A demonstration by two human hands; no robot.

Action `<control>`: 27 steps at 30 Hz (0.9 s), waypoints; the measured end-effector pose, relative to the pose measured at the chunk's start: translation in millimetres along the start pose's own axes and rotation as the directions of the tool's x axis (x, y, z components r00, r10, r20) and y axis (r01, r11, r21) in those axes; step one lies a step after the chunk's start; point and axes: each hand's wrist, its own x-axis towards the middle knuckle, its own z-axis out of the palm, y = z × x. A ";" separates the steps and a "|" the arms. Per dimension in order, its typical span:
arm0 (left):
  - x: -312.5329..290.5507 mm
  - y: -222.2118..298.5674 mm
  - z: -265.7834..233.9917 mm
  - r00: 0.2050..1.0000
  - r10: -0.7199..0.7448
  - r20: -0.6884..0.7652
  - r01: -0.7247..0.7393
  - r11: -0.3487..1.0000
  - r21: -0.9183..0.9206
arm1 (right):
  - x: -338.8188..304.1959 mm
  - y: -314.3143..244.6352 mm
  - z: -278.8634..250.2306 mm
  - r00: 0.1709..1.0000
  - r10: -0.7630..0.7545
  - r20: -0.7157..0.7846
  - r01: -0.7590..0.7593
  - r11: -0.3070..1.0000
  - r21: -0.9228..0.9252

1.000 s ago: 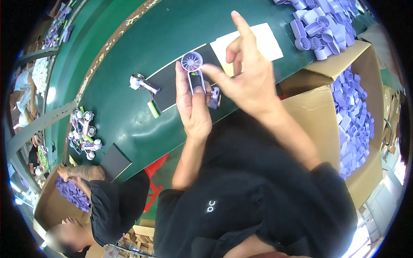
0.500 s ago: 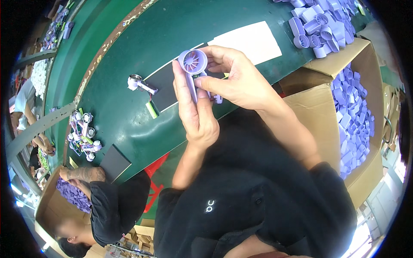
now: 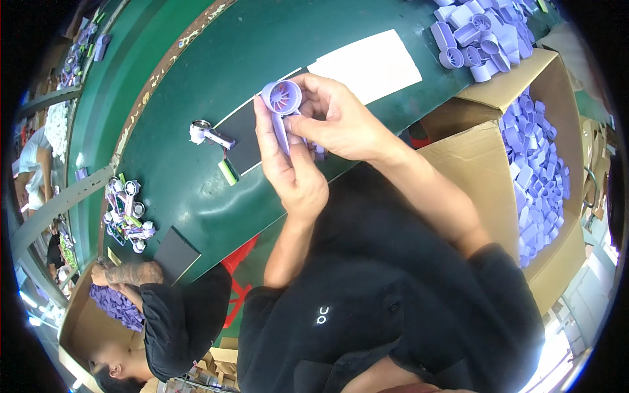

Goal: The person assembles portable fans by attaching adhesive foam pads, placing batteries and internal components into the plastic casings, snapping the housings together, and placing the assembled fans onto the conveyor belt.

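Note:
A light purple handheld fan housing (image 3: 282, 98), its round slatted head facing up, is held between both hands above the workbench. My left hand (image 3: 295, 173) cups it from the left side, fingers stretched along the handle. My right hand (image 3: 344, 121) grips it from the right, thumb pressed on the handle just below the head. The palms and fingers hide most of the handle's inside. Left of my hands lies a fan core (image 3: 208, 134) with a white motor head and a short stem, wired to a green battery (image 3: 227, 172).
Beneath my hands are a black mat (image 3: 244, 141) and a white sheet (image 3: 373, 69). Purple housings (image 3: 481, 39) heap at upper right, beside a cardboard box (image 3: 468, 160) full of similar parts. Fan cores (image 3: 128, 213) cluster at left, near a black pad (image 3: 175, 252) and a co-worker (image 3: 177, 321).
Both hands and the purple housing have shifted slightly left in the picture. The surroundings have also shifted a little. The grip stays much the same.

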 end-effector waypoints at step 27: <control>11.3 33.4 -11.6 0.985 -0.131 0.109 0.167 0.865 -0.474 | -58.0 -6.9 -35.5 0.983 0.182 0.034 -0.183 0.982 0.043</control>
